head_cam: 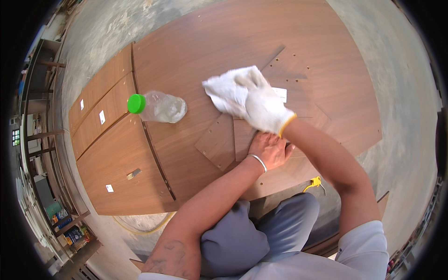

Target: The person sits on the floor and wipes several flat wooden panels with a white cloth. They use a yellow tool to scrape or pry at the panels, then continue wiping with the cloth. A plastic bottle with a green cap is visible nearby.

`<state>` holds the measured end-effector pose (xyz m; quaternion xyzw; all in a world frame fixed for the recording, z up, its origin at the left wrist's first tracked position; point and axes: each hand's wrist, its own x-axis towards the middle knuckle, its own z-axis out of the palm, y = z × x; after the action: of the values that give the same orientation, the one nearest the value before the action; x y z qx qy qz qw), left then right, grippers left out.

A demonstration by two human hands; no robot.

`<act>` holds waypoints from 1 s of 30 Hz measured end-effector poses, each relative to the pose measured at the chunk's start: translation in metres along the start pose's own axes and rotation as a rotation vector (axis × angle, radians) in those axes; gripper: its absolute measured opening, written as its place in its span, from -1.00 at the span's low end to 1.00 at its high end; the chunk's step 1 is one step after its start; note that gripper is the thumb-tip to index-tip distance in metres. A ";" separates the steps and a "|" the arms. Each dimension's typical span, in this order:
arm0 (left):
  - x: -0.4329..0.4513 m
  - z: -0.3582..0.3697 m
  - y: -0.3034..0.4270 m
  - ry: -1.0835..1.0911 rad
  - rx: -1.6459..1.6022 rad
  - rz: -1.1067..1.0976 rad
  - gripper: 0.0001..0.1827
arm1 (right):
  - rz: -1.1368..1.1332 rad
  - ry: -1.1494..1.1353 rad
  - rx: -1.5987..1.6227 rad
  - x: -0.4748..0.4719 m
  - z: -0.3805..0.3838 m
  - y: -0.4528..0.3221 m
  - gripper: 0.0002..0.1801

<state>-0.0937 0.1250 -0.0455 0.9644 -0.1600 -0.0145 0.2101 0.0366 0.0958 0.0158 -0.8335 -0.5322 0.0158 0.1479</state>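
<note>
My right hand (266,105), in a white knit glove with a yellow cuff, grips a white cloth (225,89) over the wood-grain boards. The cloth and glove are slightly blurred. Bare, with a metal bangle at the wrist, my left hand (269,148) rests on a small wood-grain board (243,140) just below the glove; its fingers are partly hidden by the glove and forearm. Several small drilled pieces lie around it, one a drilled panel (217,143) at the left. A white label (280,94) shows beside the glove.
A clear plastic jar with a green lid (164,107) lies on the large wood-grain panel (175,66). At left are labelled panels (115,154) with a small metal-and-wood piece (133,173). A yellow tool (315,181) is near my knee. Shelving (45,134) stands far left.
</note>
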 end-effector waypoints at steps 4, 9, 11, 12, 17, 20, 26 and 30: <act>0.002 -0.001 -0.001 -0.003 -0.104 -0.011 -0.19 | -0.015 -0.008 -0.011 -0.026 -0.006 -0.020 -0.46; 0.011 -0.014 0.007 -0.059 -0.015 0.033 -0.31 | -0.030 0.093 -0.264 0.037 0.011 0.025 -0.59; 0.017 -0.010 0.012 0.021 0.013 0.088 -0.38 | 0.112 0.196 -0.200 0.040 0.037 0.039 -0.56; 0.009 -0.004 0.001 0.136 0.223 0.104 -0.33 | 0.121 0.140 -0.092 0.043 0.031 0.021 -0.56; 0.011 -0.002 -0.006 0.117 0.146 0.102 -0.06 | 0.114 -0.024 -0.009 -0.038 0.034 -0.049 -0.41; 0.013 0.006 -0.007 0.116 0.153 0.092 -0.01 | 0.103 -0.003 -0.011 -0.046 0.033 -0.057 -0.37; 0.013 0.007 -0.007 0.150 0.079 0.078 0.00 | 0.653 -0.022 0.978 -0.056 0.016 -0.060 -0.29; 0.019 -0.032 0.006 -0.261 -0.131 -0.018 -0.16 | 0.861 0.659 1.873 -0.119 -0.040 -0.030 -0.31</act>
<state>-0.0743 0.1262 -0.0126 0.9400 -0.1760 -0.1519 0.2496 -0.0334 -0.0076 0.0463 -0.4694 0.0946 0.2418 0.8439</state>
